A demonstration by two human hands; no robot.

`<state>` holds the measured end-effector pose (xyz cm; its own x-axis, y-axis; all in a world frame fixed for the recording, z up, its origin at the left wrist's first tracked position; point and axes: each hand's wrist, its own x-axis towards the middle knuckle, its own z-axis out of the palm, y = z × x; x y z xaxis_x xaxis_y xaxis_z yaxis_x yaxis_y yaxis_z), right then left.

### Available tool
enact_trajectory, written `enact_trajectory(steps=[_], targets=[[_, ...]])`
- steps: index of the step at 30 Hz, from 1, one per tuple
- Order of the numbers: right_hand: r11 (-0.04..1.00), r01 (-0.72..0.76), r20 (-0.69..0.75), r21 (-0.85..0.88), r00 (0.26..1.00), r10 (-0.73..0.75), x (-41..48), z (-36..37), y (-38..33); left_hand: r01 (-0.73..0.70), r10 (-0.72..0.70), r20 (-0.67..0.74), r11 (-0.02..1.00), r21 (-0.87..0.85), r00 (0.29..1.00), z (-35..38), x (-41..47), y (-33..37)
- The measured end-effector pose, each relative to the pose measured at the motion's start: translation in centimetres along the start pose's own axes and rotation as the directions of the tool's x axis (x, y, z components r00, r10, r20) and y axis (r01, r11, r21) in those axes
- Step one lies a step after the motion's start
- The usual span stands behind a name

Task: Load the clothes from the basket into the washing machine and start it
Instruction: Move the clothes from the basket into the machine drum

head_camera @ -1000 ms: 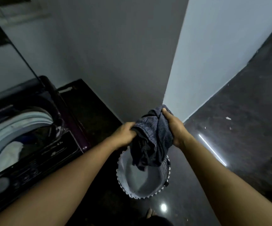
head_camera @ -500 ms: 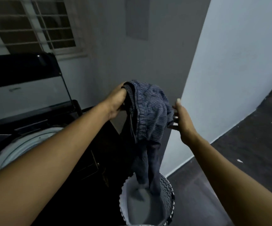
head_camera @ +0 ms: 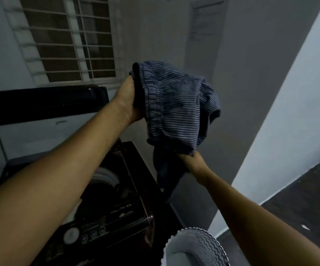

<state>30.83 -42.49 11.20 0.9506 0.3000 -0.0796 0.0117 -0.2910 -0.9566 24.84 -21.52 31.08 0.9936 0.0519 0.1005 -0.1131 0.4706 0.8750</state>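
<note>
Gripping the waistband of the striped garment (head_camera: 174, 106), the left hand (head_camera: 129, 100) holds it aloft, arm outstretched; at the cloth's 5 o'clock the right hand (head_camera: 190, 160) seemingly pinches the hem, fingers curled, above the basket (head_camera: 199, 246).

A barred window (head_camera: 69, 41) is set in the dim grey wall (head_camera: 241, 93); a paler wall (head_camera: 299, 112) is met by dark floor (head_camera: 299, 198) at right

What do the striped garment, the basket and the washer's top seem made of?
The garment: soft matte cloth, dark blue with thin pale stripes; it folds and drapes limply. The basket: probably fabric or woven rope, matte grey with a zigzag pattern and scalloped rim. The washer top: glossy dark plastic, possibly glass, judging by its sheen.
</note>
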Motion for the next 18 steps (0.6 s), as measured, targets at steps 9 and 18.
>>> enact_trajectory(steps=[9,18], targets=[[0.900,-0.050,-0.036,0.432,0.997,0.072,2.8,10.5,-11.6,0.080,-0.041,-0.231,0.983,0.165,0.972,-20.6,-3.8,2.9],[0.782,-0.149,0.250,0.605,0.968,-0.008,3.9,23.6,-15.0,0.256,-0.133,-0.507,0.950,0.181,0.852,-34.1,-7.8,1.4]])
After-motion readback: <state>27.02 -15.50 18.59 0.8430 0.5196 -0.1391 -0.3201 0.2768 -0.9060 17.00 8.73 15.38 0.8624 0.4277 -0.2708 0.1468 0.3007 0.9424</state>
